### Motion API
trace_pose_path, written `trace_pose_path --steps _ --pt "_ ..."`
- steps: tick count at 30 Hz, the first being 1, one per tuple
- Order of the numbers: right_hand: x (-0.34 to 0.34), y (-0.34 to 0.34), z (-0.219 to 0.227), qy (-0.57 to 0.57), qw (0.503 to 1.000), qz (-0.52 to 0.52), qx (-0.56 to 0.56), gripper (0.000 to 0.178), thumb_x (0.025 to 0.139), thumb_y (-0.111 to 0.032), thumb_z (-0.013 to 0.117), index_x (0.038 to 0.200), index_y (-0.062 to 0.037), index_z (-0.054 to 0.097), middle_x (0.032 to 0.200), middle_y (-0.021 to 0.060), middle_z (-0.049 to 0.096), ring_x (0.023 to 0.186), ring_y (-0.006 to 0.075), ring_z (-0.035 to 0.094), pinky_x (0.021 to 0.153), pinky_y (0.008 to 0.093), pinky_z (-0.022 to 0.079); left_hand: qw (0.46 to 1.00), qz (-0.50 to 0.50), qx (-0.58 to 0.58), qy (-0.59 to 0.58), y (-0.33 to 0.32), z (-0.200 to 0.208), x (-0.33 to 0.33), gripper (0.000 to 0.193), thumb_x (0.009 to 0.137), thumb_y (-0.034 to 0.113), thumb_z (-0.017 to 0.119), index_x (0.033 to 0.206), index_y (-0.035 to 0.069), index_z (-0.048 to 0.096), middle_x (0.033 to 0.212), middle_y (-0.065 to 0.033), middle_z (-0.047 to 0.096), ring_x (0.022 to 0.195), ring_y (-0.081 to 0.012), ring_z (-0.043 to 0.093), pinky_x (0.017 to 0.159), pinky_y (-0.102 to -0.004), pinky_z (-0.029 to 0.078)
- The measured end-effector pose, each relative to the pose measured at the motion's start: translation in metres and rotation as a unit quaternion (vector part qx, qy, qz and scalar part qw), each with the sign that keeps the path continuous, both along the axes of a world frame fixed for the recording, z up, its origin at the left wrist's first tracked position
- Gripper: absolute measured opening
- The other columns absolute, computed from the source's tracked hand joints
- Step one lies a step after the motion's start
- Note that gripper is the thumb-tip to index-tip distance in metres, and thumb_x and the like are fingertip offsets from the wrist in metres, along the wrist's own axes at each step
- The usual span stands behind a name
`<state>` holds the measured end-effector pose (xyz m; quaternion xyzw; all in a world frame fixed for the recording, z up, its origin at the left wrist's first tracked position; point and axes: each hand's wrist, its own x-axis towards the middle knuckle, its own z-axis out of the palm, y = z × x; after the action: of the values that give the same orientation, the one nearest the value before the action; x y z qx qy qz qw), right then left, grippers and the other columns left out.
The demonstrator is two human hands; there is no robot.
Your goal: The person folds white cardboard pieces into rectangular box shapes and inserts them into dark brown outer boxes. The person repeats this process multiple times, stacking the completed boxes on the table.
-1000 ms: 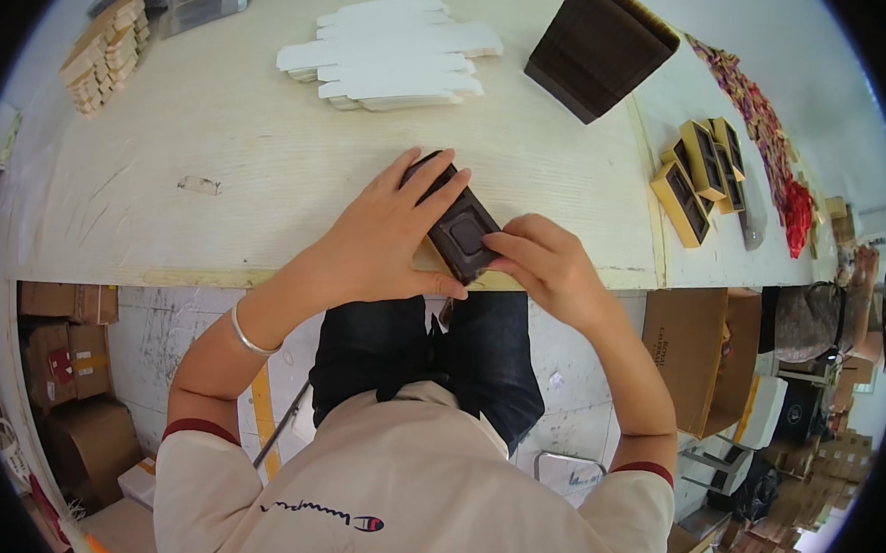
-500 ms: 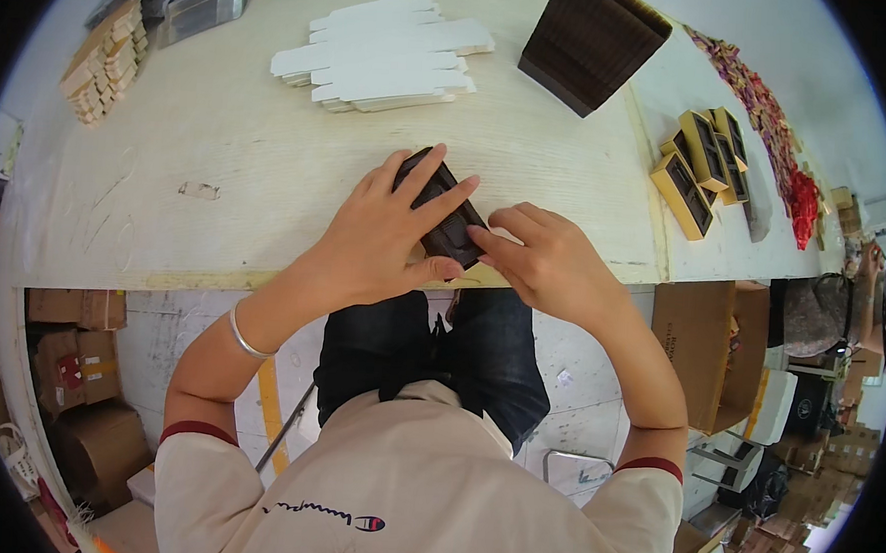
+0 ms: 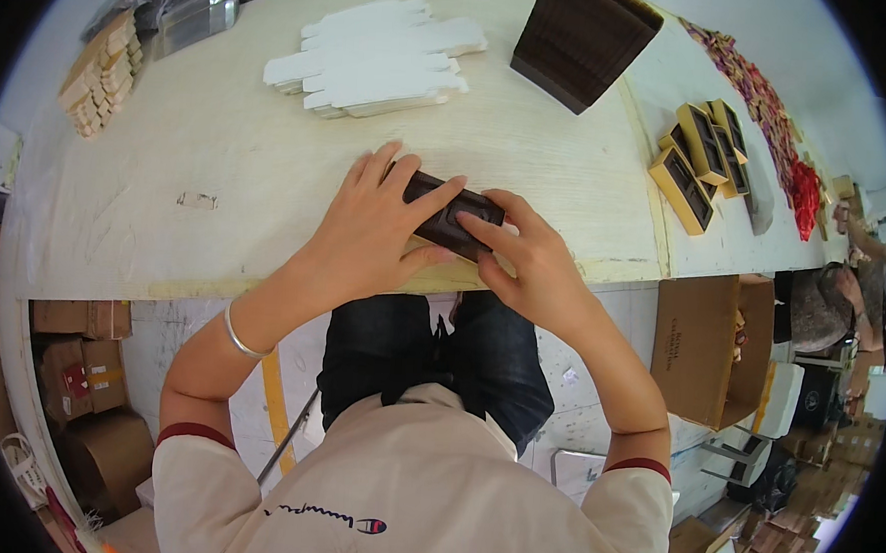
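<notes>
Close to the table's front edge, a dark brown moulded insert tray (image 3: 449, 217) lies aslant between my two hands. My left hand (image 3: 370, 228) spans its left end, fingers over the far side and top, thumb along the near side. At the right end, my right hand (image 3: 529, 256) grips the tray, with one fingertip pressing on its recessed top and the thumb at the near edge. Whether anything sits beneath the tray is hidden.
Flat white cartons (image 3: 374, 58) lie stacked beyond my hands. A tall dark brown stack (image 3: 587, 44) stands to their right. Several gold boxes with dark inserts (image 3: 681, 192) are piled farther right. Pale wooden-looking pieces (image 3: 101, 73) sit far left; a cardboard box (image 3: 700, 350) stands below the table.
The tray has turned to lie more crosswise. My right hand has moved from pressing its near right side to gripping round its right end; my left hand stays on it.
</notes>
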<state>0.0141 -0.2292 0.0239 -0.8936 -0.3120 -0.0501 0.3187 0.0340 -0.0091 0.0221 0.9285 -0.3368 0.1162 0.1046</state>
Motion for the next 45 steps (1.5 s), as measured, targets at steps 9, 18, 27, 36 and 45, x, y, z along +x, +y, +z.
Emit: trace_pose_path --steps 9,18,27,36,45 --pt "-0.014 0.011 -0.022 -0.138 0.987 -0.036 -0.078 0.052 0.073 -0.015 0.074 0.121 -0.0018 0.059 0.134 0.0282 0.043 0.12 0.0415 0.048 0.099 0.0447 0.043 0.999 -0.03 -0.016 0.023 0.003 -0.013 -0.009 0.068 0.074 0.017 0.073 0.137 0.014 0.048 0.132 -0.017 0.043 0.125 -0.0401 0.039 0.103 -0.0494 0.036" --pt "-0.012 -0.039 -0.008 -0.184 0.979 -0.085 -0.034 0.044 0.076 -0.008 0.07 0.12 -0.0067 0.062 0.127 0.0265 0.05 0.111 0.0393 0.055 0.095 0.0449 0.047 0.988 -0.018 -0.152 0.026 0.018 0.005 -0.008 0.063 0.076 0.017 0.072 0.135 0.007 0.05 0.138 -0.017 0.043 0.13 -0.0383 0.037 0.109 -0.0484 0.029" --pt "0.03 -0.253 0.01 -0.099 0.924 -0.337 -0.148 0.031 0.094 -0.014 0.056 0.124 -0.0043 0.061 0.136 0.0221 0.047 0.115 0.0377 0.054 0.093 0.0394 0.045 0.992 0.105 -0.066 -0.019 0.054 0.0 0.075 0.055 0.082 0.021 0.07 0.132 0.006 0.053 0.142 -0.0145 0.045 0.136 -0.0351 0.034 0.111 -0.0456 0.028" --pt "0.039 -0.204 0.002 -0.245 0.91 -0.319 -0.096 0.044 0.088 -0.01 0.063 0.13 -0.0047 0.053 0.143 0.0215 0.038 0.131 0.0402 0.039 0.106 0.045 0.036 0.993 0.08 -0.01 -0.089 0.052 -0.023 0.109 0.014 0.08 0.001 0.054 0.087 0.003 0.066 0.084 -0.0101 0.066 0.08 -0.0281 0.064 0.067 -0.038 0.052" --pt "-0.017 -0.068 0.01 -0.287 0.952 -0.094 -0.044 0.049 0.076 -0.013 0.073 0.122 -0.0044 0.057 0.132 0.0215 0.05 0.119 0.0396 0.052 0.1 0.0435 0.043 0.962 -0.092 -0.146 -0.211 0.032 0.023 0.009 0.016 0.069 0.004 0.064 0.084 0.008 0.067 0.08 -0.0034 0.066 0.069 -0.0214 0.062 0.056 -0.0298 0.05"
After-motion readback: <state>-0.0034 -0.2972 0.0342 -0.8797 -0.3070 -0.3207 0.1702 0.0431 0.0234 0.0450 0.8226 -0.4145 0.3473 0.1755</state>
